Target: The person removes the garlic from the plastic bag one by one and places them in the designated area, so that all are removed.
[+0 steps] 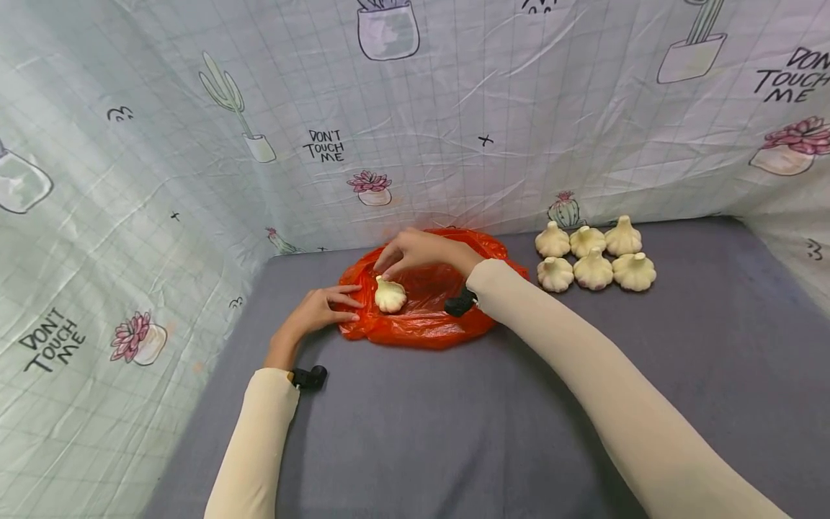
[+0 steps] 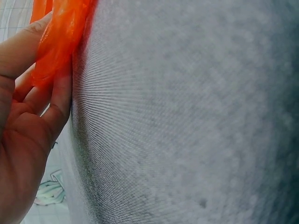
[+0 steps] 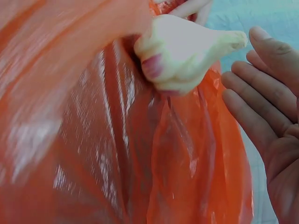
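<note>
A red plastic bag (image 1: 428, 331) lies spread on the table with its mouth facing up. One garlic bulb (image 1: 390, 297) is inside its left part, the stem pointing toward the right hand (image 1: 421, 252). In the right wrist view that hand's fingers (image 3: 261, 93) are extended, and its thumb tip is close beside the stem without gripping it. At the bag's left rim, the left hand (image 1: 311, 311) holds the plastic between thumb and fingers. Folds of the bag (image 2: 65, 37) hide those fingertips in the left wrist view.
Several more garlic bulbs (image 1: 593, 269) stand in two rows to the right of the bag. A grey cloth (image 1: 415, 418) covers the table. Behind and to the left hangs a patterned fabric backdrop (image 1: 441, 108).
</note>
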Available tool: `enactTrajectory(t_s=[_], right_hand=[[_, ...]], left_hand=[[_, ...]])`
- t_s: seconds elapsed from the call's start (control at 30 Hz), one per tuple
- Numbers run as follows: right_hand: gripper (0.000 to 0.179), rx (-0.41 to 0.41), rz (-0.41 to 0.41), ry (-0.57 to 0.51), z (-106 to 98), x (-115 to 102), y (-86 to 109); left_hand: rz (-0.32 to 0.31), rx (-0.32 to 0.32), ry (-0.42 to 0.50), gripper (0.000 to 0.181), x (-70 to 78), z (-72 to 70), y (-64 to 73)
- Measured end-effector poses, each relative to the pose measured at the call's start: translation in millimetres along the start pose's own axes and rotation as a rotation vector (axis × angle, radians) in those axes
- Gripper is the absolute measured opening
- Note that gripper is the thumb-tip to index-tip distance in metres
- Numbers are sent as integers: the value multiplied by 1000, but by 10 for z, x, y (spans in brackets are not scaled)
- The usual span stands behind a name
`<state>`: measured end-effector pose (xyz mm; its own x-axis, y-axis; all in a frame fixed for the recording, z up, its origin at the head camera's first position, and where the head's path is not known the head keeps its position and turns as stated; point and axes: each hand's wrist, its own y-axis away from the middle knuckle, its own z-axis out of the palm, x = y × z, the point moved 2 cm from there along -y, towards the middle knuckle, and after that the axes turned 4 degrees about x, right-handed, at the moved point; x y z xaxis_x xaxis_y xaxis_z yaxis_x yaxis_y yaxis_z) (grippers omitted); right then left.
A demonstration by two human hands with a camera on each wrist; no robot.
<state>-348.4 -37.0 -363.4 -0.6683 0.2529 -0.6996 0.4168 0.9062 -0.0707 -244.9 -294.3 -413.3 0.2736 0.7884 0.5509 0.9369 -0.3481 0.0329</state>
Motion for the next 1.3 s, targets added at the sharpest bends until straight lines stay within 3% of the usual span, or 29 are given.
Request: enactTrajectory(t_s=[0.23, 0.5, 1.3], right_hand=[[35, -43, 14, -28, 70, 5, -97], [20, -22, -14, -29, 64, 3, -71], [16, 52, -214, 89, -229, -222, 220]], left_hand=[[8, 0, -15, 26, 7, 1, -13], [12, -1, -20, 26, 22, 8, -27], [9, 0, -14, 27, 42, 6, 18]])
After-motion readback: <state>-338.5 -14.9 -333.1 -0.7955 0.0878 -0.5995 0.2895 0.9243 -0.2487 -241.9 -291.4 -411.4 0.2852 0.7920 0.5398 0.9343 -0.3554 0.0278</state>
